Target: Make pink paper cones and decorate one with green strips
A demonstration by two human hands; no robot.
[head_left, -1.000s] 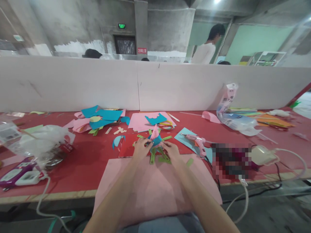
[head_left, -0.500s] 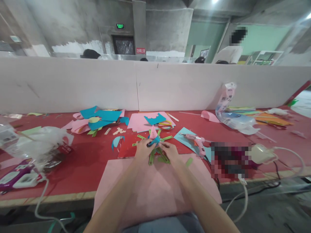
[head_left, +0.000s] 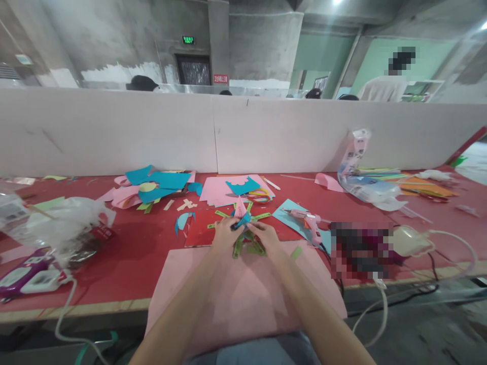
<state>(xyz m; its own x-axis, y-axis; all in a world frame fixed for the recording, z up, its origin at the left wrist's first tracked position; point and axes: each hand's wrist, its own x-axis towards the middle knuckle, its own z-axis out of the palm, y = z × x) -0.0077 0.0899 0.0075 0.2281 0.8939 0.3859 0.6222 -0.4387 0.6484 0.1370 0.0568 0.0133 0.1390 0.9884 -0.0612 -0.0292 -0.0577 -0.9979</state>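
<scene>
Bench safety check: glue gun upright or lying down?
Lying down: glue gun is on its side, nozzle and handle over light blue paper.

Blue paper (head_left: pixel 243 219) pt. hidden by fingers (head_left: pixel 259 229) — pink pc. (head_left: pixel 240 207) marks too sm., prob. writing

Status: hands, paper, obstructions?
Left hand holding blue paper; right hand at its edge. Pink paper tip just beyond. Glue gun right, apart from hands.

Craft piece (head_left: pixel 240 208): matt folded paper. Large sheet (head_left: pixel 243 294): matt, smooth, paper-like. Left bag (head_left: pixel 72 220): thin, crinkled, glossy plastic. Glue gun (head_left: pixel 312 223): smooth plastic body. Partition (head_left: pixel 304 137): smooth, matt. Wall (head_left: pixel 262 45): rough concrete. Table top (head_left: pixel 133 258): smooth, low sheen; edge (head_left: pixel 95 307): bare wood
</scene>
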